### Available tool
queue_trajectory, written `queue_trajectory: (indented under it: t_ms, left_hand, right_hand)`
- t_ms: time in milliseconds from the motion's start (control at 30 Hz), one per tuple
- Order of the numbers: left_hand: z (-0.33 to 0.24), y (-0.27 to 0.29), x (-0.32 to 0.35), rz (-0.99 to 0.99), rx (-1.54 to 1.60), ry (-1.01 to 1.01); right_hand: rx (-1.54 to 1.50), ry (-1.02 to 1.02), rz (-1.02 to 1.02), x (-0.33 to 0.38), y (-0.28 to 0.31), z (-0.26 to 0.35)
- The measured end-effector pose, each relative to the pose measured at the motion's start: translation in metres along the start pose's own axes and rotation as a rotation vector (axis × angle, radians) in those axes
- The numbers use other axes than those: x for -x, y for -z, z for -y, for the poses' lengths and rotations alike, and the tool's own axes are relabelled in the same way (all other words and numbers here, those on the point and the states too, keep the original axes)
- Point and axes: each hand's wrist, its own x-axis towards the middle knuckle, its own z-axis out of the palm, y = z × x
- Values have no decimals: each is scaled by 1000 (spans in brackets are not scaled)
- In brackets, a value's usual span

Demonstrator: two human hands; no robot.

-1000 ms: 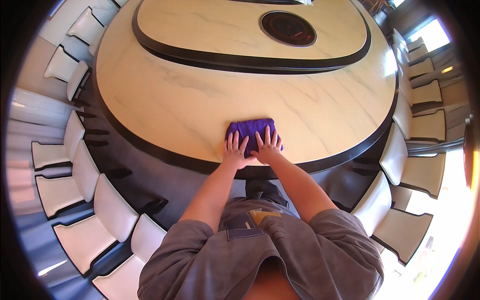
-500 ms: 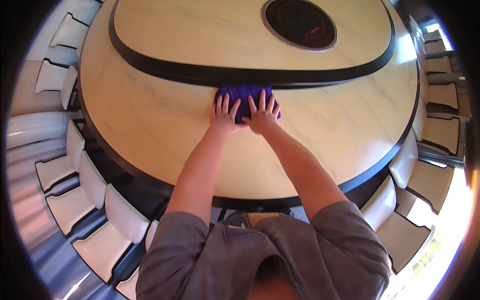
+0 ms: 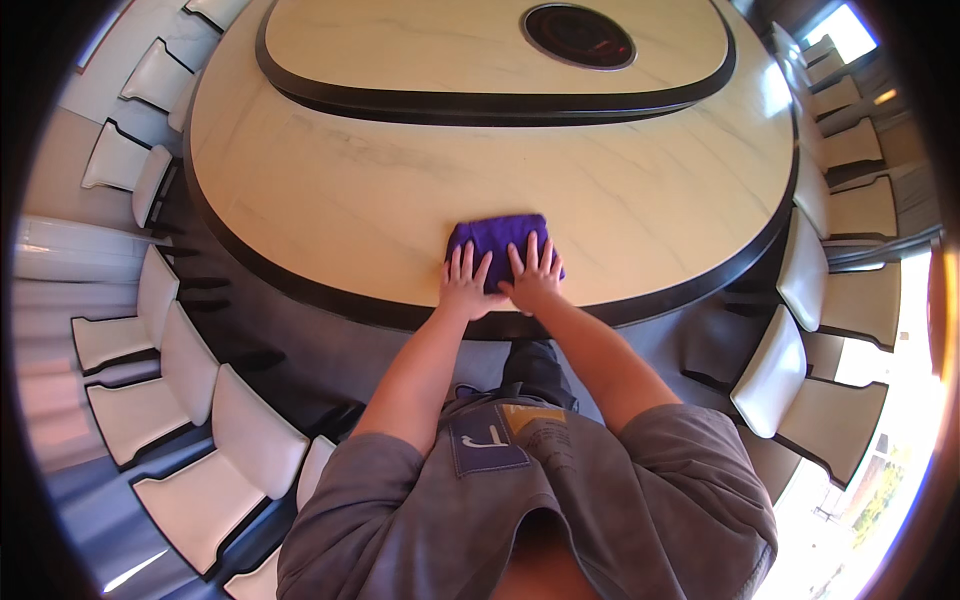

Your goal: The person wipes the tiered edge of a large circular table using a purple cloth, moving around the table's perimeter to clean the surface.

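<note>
Cloth (image 3: pixel 497 232) is pressed onto bench (image 3: pixel 330 220) near its 6 o'clock edge by left grip (image 3: pixel 463 288) and right grip (image 3: pixel 536 283), both spread; wiping seemingly in hand, even pressure called for next.

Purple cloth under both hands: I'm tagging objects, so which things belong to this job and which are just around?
In use:
- purple cloth
- left hand
- right hand
- marble-patterned tabletop

Just around:
- white chairs
- raised table centre
- round dark panel

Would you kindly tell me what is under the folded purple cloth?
The cloth lies on the cream marbled tabletop, visible around it. The patch directly beneath is hidden, with the left hand and right hand on top.
</note>
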Motion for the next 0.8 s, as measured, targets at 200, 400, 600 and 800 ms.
queue_trajectory:
  t_ms: [200, 400, 600, 800]
  left_hand:
    - [9, -50, 72, -54, 21, -46]
    - [19, -46, 76, 31, 17, -33]
    - [33, -15, 9, 0, 73, 9]
    - [69, 50, -111, -140, 65, -63]
  right_hand:
    - [-29, 6, -164, 80, -37, 34]
    - [-89, -68, 78, 78, -16, 50]
    - [-97, 19, 27, -3, 8, 33]
    - [-132, -25, 20, -127, 60, 19]
